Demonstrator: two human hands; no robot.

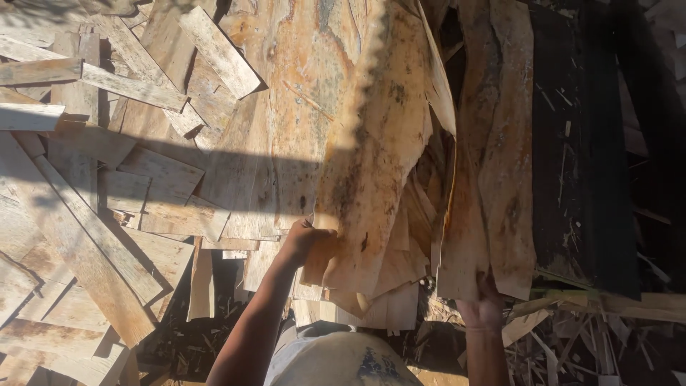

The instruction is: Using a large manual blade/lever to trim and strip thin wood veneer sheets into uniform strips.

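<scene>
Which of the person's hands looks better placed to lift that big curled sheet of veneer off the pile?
Probably the left hand: it already grips the lower edge of the big curled veneer sheet. The right hand holds a separate narrower sheet farther right.

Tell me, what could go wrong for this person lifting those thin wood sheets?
The left hand grips the ragged lower edge of a big, curling veneer sheet; that thin wood could crack, or leave splinters in bare skin. The right hand holds a second sheet only at its bottom corner, so it may sag or slip. Loose strips piled at the left could slide underfoot.
</scene>
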